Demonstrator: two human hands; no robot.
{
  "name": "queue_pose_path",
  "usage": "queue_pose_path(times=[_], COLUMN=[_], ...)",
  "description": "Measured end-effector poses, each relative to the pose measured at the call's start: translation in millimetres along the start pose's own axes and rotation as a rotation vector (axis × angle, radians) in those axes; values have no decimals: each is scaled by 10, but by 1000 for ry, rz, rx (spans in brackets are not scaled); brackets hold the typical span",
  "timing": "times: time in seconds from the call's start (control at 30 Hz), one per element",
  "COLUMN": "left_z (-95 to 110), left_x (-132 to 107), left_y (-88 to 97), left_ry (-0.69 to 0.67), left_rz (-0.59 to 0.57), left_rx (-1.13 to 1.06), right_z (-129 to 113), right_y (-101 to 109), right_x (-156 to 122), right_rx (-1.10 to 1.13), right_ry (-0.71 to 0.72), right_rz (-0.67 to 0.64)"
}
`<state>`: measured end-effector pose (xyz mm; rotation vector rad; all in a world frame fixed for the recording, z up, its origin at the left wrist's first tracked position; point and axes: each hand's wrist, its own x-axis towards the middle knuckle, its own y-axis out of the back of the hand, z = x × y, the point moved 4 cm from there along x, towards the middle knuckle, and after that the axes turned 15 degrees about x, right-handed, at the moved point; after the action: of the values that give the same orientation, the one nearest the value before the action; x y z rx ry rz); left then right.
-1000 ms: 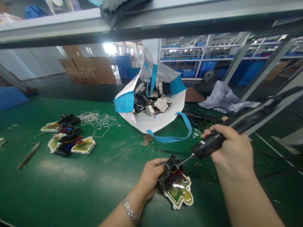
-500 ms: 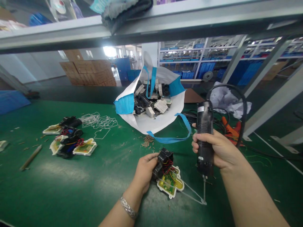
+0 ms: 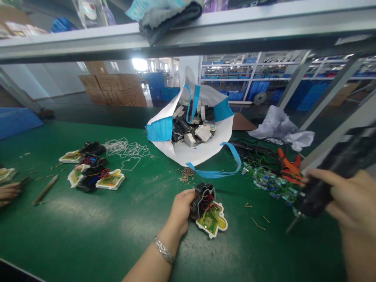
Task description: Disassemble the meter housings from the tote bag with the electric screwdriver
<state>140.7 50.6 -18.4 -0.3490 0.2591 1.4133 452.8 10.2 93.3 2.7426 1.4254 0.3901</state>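
My left hand [image 3: 182, 209] is closed on the black plastic housing [image 3: 202, 199] of an opened electronic unit. Red wires run from it to a green circuit board [image 3: 209, 220] in a white-rimmed cover, lying face up on the table. At the far right, smeared by motion, my right hand [image 3: 352, 199] grips a black electric screwdriver [image 3: 320, 192]. Its bit points down and left, away from the unit. Behind the unit lies a pile of small screws [image 3: 186, 174]. A few loose screws [image 3: 258, 224] are scattered between my hands.
A white and blue bag [image 3: 188, 150] full of housings stands behind. Left are more opened units [image 3: 96, 174], thin white rings [image 3: 126, 149] and a rod [image 3: 45, 190]. Another person's hand [image 3: 10, 194] shows at the left edge. Small wired parts [image 3: 268, 182] and orange-handled pliers [image 3: 289, 166] lie right.
My right hand has swung the screwdriver right, away from the unit. The thin white loop stretched from the unit to its bit no longer shows there. My left hand still holds the housing.
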Motion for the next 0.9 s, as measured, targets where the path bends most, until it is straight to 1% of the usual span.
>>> queue_pose_path(times=[0.03,0.1,0.13,0.17,0.23,0.3,0.37,0.4,0.47,0.5,0.53,0.6,0.67,0.73,0.83,0.87,0.9], left_z=[2,5,6,5,-4,-16,-24,-25,-20,-13,-5,13,26,28,24,24,25], left_x=[-1,0,1,3,9,17,23,23,19,14,8,-1,-5,1,24,32,40], left_y=[-2,0,2,6,13,16,15,12,4,-2,-7,-17,-20,-12,24,41,60], left_ry=[-1,-7,-10,-11,-7,-4,-6,-9,-18,-28,-41,-71,-95,-99,-89,-83,-79], left_rz=[-1,1,1,1,-4,-9,-15,-18,-29,-38,-48,-74,-91,-90,-50,-31,-12], left_rx=[-1,-6,-9,-11,-12,-13,-18,-22,-32,-39,-46,-64,-82,-93,-91,-85,-76], right_z=[103,312,405,485,598,641,604,553,410,336,278,211,200,210,217,213,207], right_y=[-22,-124,-187,-243,-325,-401,-506,-584,-805,-940,-1079,-1326,-1478,-1514,-1426,-1382,-1341], right_x=[-35,-137,-195,-252,-349,-434,-512,-550,-637,-686,-736,-815,-846,-833,-798,-797,-808], right_rx=[-202,-595,-741,-831,-899,-968,-1026,-1037,-953,-837,-679,-397,-282,-284,-238,-151,-18], right_ry=[-63,-158,-174,-181,-202,-199,-158,-104,56,130,163,136,65,24,2,-11,-40], right_rz=[-54,-229,-327,-397,-450,-472,-466,-451,-444,-466,-519,-628,-666,-627,-564,-569,-595])
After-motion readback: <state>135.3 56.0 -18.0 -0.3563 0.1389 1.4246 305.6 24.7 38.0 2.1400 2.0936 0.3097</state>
